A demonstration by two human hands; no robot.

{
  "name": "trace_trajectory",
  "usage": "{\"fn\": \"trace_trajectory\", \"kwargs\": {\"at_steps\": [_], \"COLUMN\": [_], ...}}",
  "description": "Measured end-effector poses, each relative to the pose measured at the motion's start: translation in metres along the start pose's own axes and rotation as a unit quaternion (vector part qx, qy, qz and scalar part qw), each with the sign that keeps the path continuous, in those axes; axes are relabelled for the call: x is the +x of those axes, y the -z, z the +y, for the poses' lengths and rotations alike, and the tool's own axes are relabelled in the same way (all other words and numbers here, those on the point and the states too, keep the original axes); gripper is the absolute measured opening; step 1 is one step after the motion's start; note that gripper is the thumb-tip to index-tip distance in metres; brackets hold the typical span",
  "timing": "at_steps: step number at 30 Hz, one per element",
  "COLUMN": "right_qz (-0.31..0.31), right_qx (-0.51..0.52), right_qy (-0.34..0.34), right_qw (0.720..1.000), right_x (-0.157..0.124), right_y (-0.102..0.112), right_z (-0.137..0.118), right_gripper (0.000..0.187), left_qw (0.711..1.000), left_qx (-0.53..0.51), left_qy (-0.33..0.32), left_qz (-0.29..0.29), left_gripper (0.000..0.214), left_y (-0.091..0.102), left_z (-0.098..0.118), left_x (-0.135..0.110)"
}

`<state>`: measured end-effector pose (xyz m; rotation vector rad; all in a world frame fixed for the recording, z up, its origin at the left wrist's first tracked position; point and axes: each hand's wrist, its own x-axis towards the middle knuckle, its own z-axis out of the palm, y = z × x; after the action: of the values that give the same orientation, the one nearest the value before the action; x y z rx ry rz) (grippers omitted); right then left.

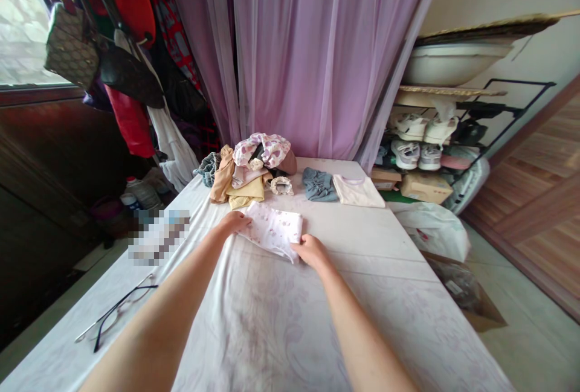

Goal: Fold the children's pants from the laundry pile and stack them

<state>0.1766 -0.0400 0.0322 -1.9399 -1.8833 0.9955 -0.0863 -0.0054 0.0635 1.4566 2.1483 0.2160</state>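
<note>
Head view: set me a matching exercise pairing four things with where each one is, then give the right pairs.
Things:
1. left hand
2. dark-framed glasses
3. blue-grey gathered garment
4. white sneakers

Places:
A. on a shelf of a black metal rack
B. lying on the cloth-covered surface, towards its left edge
C. beside a folded pale T-shirt
D. on a white print garment

Right pairs: 1-D, 2-B, 3-C, 4-A.
</note>
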Motion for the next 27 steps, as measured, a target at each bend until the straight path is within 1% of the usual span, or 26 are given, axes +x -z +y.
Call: {"fn": "trace_trajectory", "kwargs": {"at_steps": [2,4,6,7,8,9,10,11,12,13,14,15,16,17,19,21,23,27], "right_qz": [0.001,0.012,0.015,0.012,0.012,0.022,0.043,0.077,0.116,0.15,0.176,0.184,0.179,0.169,0.153,0.148,0.15,0.153], "right_qx": [0.004,0.009,-0.004,-0.018,-0.039,-0.063,-0.088,-0.112,-0.133,-0.151,-0.167,-0.181,-0.197,-0.214,-0.236,-0.244,-0.244,-0.239], "right_qy": [0.002,0.004,0.004,-0.001,-0.009,-0.019,-0.022,-0.011,0.018,0.062,0.114,0.165,0.199,0.21,0.191,0.163,0.151,0.146], "right_qw": [1.0,1.0,1.0,1.0,0.999,0.998,0.995,0.991,0.984,0.975,0.963,0.952,0.943,0.939,0.941,0.944,0.946,0.948], "right_x": [0.001,0.0,-0.002,-0.004,-0.006,-0.008,-0.01,-0.011,-0.01,-0.009,-0.006,-0.002,0.002,0.007,0.016,0.021,0.023,0.022], "right_y": [0.008,0.022,0.038,0.045,0.051,0.055,0.057,0.056,0.053,0.046,0.038,0.028,0.017,0.007,-0.012,-0.023,-0.028,-0.026], "right_z": [0.002,0.009,0.02,0.026,0.03,0.032,0.032,0.03,0.026,0.02,0.014,0.007,0.002,-0.003,-0.007,-0.006,-0.003,-0.003], "right_gripper": [0.027,0.024,0.025,0.027,0.03,0.034,0.037,0.037,0.037,0.036,0.036,0.039,0.043,0.046,0.051,0.056,0.058,0.057], "left_qw": [1.0,0.999,0.999,0.999,0.999,0.998,0.996,0.989,0.979,0.965,0.952,0.942,0.939,0.939,0.943,0.945,0.945,0.939], "left_qx": [-0.004,-0.014,-0.018,-0.016,-0.013,-0.007,0.005,0.022,0.046,0.073,0.1,0.124,0.14,0.151,0.159,0.161,0.167,0.18], "left_qy": [-0.01,-0.024,-0.037,-0.041,-0.045,-0.052,-0.069,-0.099,-0.14,-0.187,-0.232,-0.265,-0.28,-0.281,-0.266,-0.255,-0.252,-0.257], "left_qz": [-0.006,-0.015,-0.017,-0.01,0.001,0.026,0.064,0.107,0.144,0.169,0.175,0.164,0.144,0.13,0.122,0.126,0.125,0.14], "left_gripper": [0.022,0.021,0.028,0.036,0.047,0.057,0.064,0.068,0.067,0.063,0.056,0.051,0.047,0.046,0.048,0.053,0.055,0.05], "left_y": [-0.003,-0.009,-0.017,-0.021,-0.024,-0.027,-0.03,-0.033,-0.036,-0.04,-0.045,-0.05,-0.056,-0.062,-0.072,-0.078,-0.08,-0.08], "left_z": [0.002,0.005,0.009,0.011,0.014,0.017,0.021,0.026,0.032,0.038,0.045,0.05,0.054,0.057,0.057,0.052,0.046,0.044], "left_x": [-0.004,-0.012,-0.022,-0.027,-0.033,-0.039,-0.044,-0.048,-0.051,-0.053,-0.054,-0.054,-0.052,-0.049,-0.043,-0.037,-0.033,-0.034]}}
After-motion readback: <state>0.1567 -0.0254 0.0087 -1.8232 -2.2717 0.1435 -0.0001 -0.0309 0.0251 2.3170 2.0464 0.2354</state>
